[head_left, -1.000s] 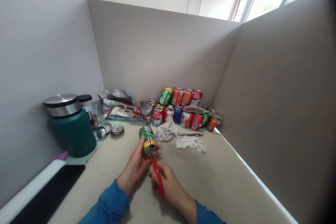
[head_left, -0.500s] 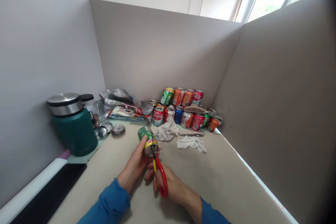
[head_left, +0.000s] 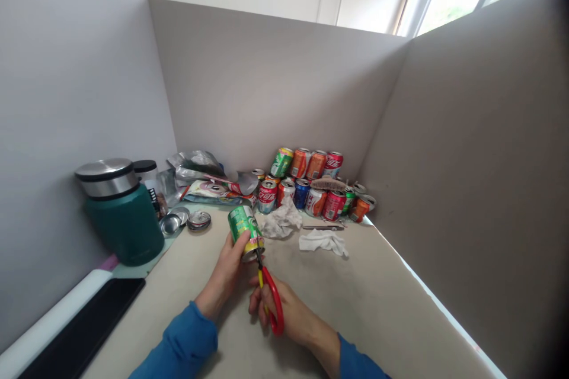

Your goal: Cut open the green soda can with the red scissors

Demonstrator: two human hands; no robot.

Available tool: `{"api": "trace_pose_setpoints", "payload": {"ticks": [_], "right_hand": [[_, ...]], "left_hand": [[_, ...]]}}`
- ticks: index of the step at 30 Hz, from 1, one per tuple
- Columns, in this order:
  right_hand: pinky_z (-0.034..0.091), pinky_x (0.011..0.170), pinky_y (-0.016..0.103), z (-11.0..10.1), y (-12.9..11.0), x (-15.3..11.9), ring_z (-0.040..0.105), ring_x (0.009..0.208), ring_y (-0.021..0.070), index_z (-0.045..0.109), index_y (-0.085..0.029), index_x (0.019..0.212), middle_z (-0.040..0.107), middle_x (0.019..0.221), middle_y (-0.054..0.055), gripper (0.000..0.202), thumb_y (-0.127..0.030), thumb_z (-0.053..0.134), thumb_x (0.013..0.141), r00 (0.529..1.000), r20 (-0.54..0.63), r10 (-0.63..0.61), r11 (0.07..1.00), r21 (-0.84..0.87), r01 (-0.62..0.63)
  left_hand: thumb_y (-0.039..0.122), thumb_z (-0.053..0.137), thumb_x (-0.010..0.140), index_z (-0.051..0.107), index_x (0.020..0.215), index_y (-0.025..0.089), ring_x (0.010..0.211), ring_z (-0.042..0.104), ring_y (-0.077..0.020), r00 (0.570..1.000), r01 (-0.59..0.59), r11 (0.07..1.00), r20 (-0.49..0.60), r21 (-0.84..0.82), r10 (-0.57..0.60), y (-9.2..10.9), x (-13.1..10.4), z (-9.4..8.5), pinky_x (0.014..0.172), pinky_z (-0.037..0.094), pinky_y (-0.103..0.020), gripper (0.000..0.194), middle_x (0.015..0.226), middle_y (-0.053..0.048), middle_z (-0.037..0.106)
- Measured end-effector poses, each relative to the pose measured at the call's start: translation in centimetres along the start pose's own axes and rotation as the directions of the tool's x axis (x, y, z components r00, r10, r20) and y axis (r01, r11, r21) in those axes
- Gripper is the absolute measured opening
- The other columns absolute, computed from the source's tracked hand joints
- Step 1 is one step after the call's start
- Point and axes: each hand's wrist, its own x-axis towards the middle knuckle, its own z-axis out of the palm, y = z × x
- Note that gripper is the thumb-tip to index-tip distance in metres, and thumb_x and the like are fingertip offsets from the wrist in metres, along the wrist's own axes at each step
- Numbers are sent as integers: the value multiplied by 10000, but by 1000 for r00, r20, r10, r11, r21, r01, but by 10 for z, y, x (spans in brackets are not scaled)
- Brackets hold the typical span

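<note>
From where I sit, the main change over the last half second is in the green-and-yellow can [head_left: 242, 226]: it has rolled and tipped a little in my left hand [head_left: 227, 266], so more of its green side shows and less of its open end. That hand grips the can around its side, the thumb lying along the near face, and the can is held at a slant above the surface [head_left: 355, 308], its yellow end pointing down toward me. My right hand [head_left: 291, 314] has hardly moved; it grasps the scissors [head_left: 278, 308] by the red and yellow handles, which stand apart. The blades reach up to the yellow end and overlap the side there, though I cannot tell how far they have gone into the metal. As I judge it, the turn gives the blades a different stretch of the wall, and the left grip is what keeps the can steady against them. Just beyond the can lies a crumpled tissue [head_left: 280, 222], with a white cloth [head_left: 322, 241] to its right and a thin dark tool [head_left: 323, 227] behind the cloth. Farther back stand the stacked cans [head_left: 301, 192]; a squashed can [head_left: 199, 221] sits to the left.
</note>
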Motion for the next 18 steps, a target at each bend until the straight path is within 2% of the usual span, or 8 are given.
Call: {"api": "trace_pose_setpoints", "payload": {"ticks": [3, 6, 11, 18], "right_hand": [[351, 443, 206, 3, 2, -1, 459, 435, 67, 560, -167, 906, 582, 660, -19, 588, -741, 433, 888, 998, -67, -18, 999, -50, 15], [357, 446, 198, 6, 1, -2, 456, 452, 71, 536, -174, 786, 542, 609, -29, 573, -724, 425, 902, 993, -113, -31, 993, -113, 19], [340, 421, 191, 10, -6, -4, 446, 444, 79, 521, -186, 821, 533, 579, -37, 576, -755, 445, 867, 991, -136, -12, 989, -146, -8], [343, 435, 202, 14, -16, -6, 448, 447, 93, 515, -189, 804, 535, 550, -27, 545, -722, 437, 892, 985, -166, -54, 962, -275, 6]], "left_hand": [[500, 716, 777, 526, 1196, 188, 699, 691, -209, 1000, -20, 1000, 20, 4, 20, 0, 1, -1, 646, 568, -330, 556, 891, -66, 695], [496, 725, 773, 518, 1235, 188, 747, 693, -214, 999, -40, 999, 16, -17, 40, -1, 4, -4, 682, 575, -343, 592, 934, -75, 693], [470, 745, 766, 508, 1321, 208, 837, 697, -211, 995, -104, 994, 2, -37, 104, -2, 8, -9, 755, 569, -332, 658, 1077, -94, 688], [467, 730, 779, 482, 1396, 213, 1008, 676, -254, 983, -185, 982, -12, -20, 185, -2, 10, -11, 863, 544, -341, 712, 1124, -102, 679]]}}
